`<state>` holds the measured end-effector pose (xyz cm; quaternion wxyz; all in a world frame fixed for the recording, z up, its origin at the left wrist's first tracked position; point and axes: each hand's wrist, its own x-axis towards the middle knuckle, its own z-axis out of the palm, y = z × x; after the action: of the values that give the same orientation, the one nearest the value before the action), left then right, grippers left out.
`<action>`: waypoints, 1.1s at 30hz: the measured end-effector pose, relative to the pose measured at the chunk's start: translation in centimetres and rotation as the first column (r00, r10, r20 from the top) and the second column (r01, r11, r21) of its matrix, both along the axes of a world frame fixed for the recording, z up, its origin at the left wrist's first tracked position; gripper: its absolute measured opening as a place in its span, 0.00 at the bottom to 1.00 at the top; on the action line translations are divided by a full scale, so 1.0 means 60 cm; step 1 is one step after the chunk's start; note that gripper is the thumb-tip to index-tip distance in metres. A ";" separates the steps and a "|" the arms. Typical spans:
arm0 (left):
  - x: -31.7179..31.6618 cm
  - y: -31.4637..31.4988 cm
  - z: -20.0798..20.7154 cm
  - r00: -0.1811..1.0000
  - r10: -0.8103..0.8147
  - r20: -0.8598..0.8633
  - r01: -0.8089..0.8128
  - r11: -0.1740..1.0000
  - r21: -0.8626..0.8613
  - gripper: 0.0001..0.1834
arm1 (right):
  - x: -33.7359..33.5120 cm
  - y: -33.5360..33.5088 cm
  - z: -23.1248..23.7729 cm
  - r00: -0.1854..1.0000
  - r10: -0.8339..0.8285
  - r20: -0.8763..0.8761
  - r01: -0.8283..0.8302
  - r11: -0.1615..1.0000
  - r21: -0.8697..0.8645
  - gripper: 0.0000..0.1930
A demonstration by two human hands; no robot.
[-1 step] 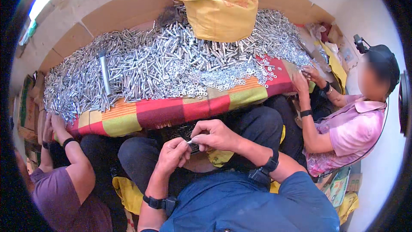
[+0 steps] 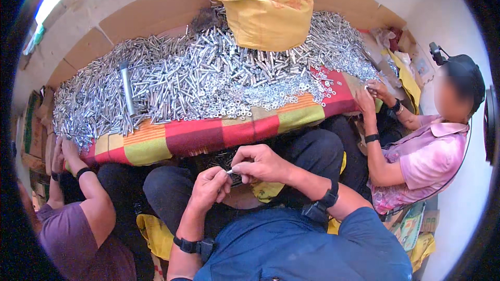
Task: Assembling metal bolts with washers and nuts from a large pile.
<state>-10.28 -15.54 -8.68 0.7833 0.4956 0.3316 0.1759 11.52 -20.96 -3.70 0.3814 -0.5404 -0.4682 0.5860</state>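
Note:
Over my lap, my left hand (image 2: 210, 188) and my right hand (image 2: 262, 163) meet fingertip to fingertip. Between them they pinch a small silvery metal fastener (image 2: 229, 172), mostly covered by the fingers, so its exact kind does not show. Both hands are closed. Beyond them a large pile of metal bolts or sleeves (image 2: 192, 67) lies on a checked cloth (image 2: 195, 136). Loose washers or nuts (image 2: 234, 108) are spread along the pile's near edge.
A yellow sack (image 2: 268, 18) stands on the pile, and a metal tube (image 2: 127, 91) lies at its left. Co-workers sit on both sides: one's hands (image 2: 67, 151) touch the pile's left end, another's hands (image 2: 371, 93) are at the right. Cardboard (image 2: 151, 15) lines the back.

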 end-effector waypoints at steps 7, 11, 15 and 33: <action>-0.002 0.005 -0.017 0.999 0.036 0.027 -0.036 0.999 -0.028 0.19 | 0.124 0.103 -0.070 0.502 -0.491 0.712 -0.075 0.796 0.601 0.08; -0.003 0.006 -0.012 0.998 0.068 0.018 -0.067 0.998 -0.016 0.20 | 0.182 0.132 -0.098 0.304 -0.473 0.827 -0.022 0.864 0.503 0.07; -0.003 0.005 -0.005 0.997 0.081 -0.012 -0.081 0.997 -0.008 0.20 | 0.189 0.142 -0.108 0.296 -0.457 0.839 -0.024 0.874 0.485 0.07; -0.007 0.006 -0.009 0.997 0.082 0.009 -0.082 0.997 0.000 0.18 | 0.175 0.186 -0.109 0.569 -0.370 0.735 -0.243 0.778 0.580 0.03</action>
<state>-10.71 -15.19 -9.19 0.7769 0.4807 0.3482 0.2103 22.03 -9.82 -10.25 0.2982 -0.6070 -0.7340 0.0614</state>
